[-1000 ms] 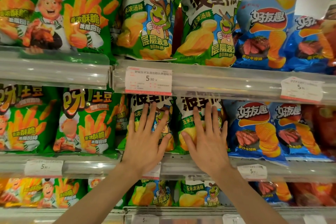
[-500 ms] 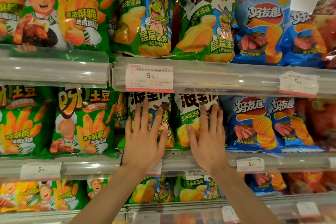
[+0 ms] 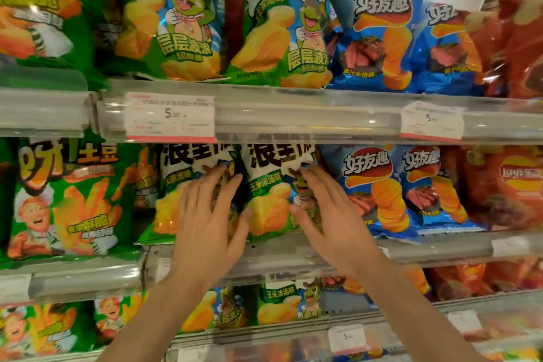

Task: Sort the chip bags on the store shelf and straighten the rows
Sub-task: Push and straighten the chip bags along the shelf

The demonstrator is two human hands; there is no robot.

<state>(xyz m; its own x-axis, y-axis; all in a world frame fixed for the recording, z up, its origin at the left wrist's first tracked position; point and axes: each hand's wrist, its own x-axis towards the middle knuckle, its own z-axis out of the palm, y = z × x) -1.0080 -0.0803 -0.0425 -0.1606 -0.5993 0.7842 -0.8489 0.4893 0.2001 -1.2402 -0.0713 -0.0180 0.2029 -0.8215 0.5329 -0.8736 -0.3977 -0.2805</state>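
Note:
Two green corn-chip bags with a cartoon frog stand side by side on the middle shelf. My left hand (image 3: 210, 223) lies with straight, spread fingers against the front of the left bag (image 3: 170, 209). My right hand (image 3: 332, 220) lies the same way against the right bag (image 3: 269, 209), its fingers covering the frog. Green fries bags (image 3: 73, 200) fill the row to the left, and blue steak-flavour bags (image 3: 373, 194) the row to the right. Both hands hide the lower halves of the two frog bags.
The clear shelf rail (image 3: 293, 117) above carries a white price tag (image 3: 170, 117) and overhangs the middle row. More frog bags (image 3: 273, 23) and blue bags (image 3: 382, 29) stand on the upper shelf. Red bags (image 3: 505, 185) sit at far right. A lower shelf (image 3: 264, 332) holds more bags.
Both hands have slid slightly rightward and higher on the two frog bags, fingers now angled. The view has moved closer to the shelf.

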